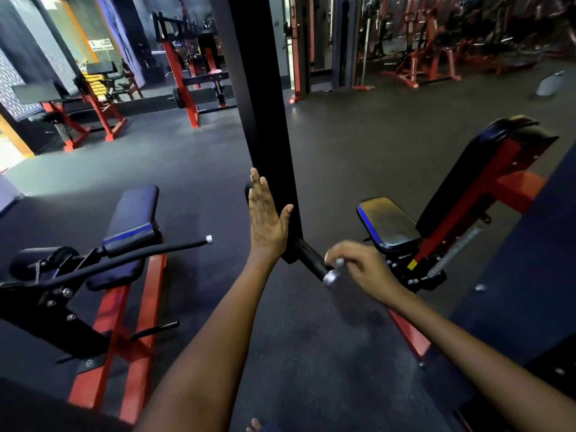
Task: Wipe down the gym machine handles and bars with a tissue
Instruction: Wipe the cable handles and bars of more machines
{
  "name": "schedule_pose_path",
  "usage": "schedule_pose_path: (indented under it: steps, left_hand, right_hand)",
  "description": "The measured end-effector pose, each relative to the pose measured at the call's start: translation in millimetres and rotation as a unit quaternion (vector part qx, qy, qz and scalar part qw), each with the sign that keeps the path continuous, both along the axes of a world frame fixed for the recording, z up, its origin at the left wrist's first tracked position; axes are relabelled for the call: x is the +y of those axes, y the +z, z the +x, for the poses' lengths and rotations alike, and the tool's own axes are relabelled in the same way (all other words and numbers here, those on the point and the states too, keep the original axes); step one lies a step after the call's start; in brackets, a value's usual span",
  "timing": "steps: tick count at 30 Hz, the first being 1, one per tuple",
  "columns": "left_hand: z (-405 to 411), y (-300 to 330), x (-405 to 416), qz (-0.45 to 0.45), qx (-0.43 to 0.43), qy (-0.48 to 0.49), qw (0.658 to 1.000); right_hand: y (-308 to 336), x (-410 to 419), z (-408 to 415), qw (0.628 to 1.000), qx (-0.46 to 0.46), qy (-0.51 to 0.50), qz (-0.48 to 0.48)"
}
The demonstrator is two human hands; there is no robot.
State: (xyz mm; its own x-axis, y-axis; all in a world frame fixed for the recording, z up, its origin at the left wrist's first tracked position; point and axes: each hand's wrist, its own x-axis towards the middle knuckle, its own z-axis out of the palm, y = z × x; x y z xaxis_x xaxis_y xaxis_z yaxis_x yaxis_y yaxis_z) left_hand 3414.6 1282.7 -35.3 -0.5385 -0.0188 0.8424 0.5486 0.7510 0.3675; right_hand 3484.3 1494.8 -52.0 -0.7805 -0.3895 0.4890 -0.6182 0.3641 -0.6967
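Black steel post point(265, 120) ran top to bottom through the middle of the room, and a short black handle point(311, 260) with a chrome end cap point(333, 277) stuck out of its foot toward the person. That was the part being worked.

Left hand point(268, 213) was flat, fingers straight and together, thumb splayed, palm pressed against the left face of the post. It read as bracing, not wiping.

Right hand point(358, 263) hovered at the handle's capped end, fingers curled loosely over the cap. It was blurred, and I couldn't tell whether it actually gripped the handle or only touched it.

Tissue: not visible in either hand. If there was one, it was probably balled up under the right fingers, but nothing white showed, so I couldn't say.

Step, as I judged it: wiping this handle, at the outer end, with the post steadied by the other hand.

Next move would call for:
- closing the right fingers round the handle with the tissue between skin and grip
- running it along the full length to the post, twisting to cover the underside
- keeping the left hand planted so the arm didn't swing

Other handles looked untouched, as far as I could tell, e.g. the long bar point(156, 254) on the red-framed machine to the left. Padded seat point(388, 226) stood to the right.
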Motion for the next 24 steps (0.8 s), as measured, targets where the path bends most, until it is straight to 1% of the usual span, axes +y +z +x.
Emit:
schedule_pose_path:
  steps: [1,2,3,5,6,7,8,10,13,15,17,19,20,22,23,24]
  left_hand:
    - [2,1,2,0.007,-0.003,0.003,1.0]
    - [3,1,3,0.012,-0.01,0.005,1.0]
    - [4,1,3,0.013,-0.018,0.01,1.0]
    - [7,0,2,0.003,-0.026,0.024,0.999]
    - [7,1,1,-0.004,-0.028,0.029,0.999]
    - [8,1,0,-0.009,-0.031,0.033,0.999]
    - [9,0,-1,-0.009,-0.037,0.038,0.999]
    - [12,-1,-3,-0.009,-0.046,0.043,0.998]
    - [17,1,-5,-0.028,-0.059,0.044,0.997]
    - [22,4,-5,-0.034,-0.071,0.051,0.996]
    - [32,9,-1,-0.036,-0.094,0.066,0.993]
    - [42,15,10,-0.022,-0.137,0.086,0.987]
    - [47,19,16,-0.003,-0.169,0.098,0.981]
    - [61,32,31,0.053,-0.226,0.124,0.965]
    - [69,40,39,0.069,-0.235,0.13,0.961]
    - [78,50,46,0.073,-0.219,0.127,0.965]
  right_hand:
    - [-1,-7,-13,0.993,-0.046,-0.093,-0.06]
    - [-1,-17,-27,0.973,-0.123,-0.164,-0.108]
    - [-1,-30,-38,0.946,-0.221,-0.186,-0.146]
    - [0,-54,-51,0.883,-0.408,-0.133,-0.191]
    - [2,-61,-51,0.85,-0.471,-0.11,-0.207]
    - [4,-64,-48,0.827,-0.51,-0.096,-0.217]
    - [5,-63,-44,0.813,-0.529,-0.084,-0.228]
    - [5,-53,-35,0.808,-0.541,-0.06,-0.227]
    - [4,-36,-15,0.819,-0.555,-0.044,-0.141]
    - [7,-29,-4,0.828,-0.547,-0.065,-0.108]
    - [15,-24,3,0.835,-0.527,-0.112,-0.111]
    - [29,-18,7,0.845,-0.499,-0.136,-0.135]
    - [37,-16,8,0.845,-0.491,-0.134,-0.165]
    - [53,-12,7,0.825,-0.491,-0.137,-0.246]
    - [61,-9,5,0.821,-0.483,-0.138,-0.272]
    - [70,-7,5,0.823,-0.471,-0.133,-0.288]
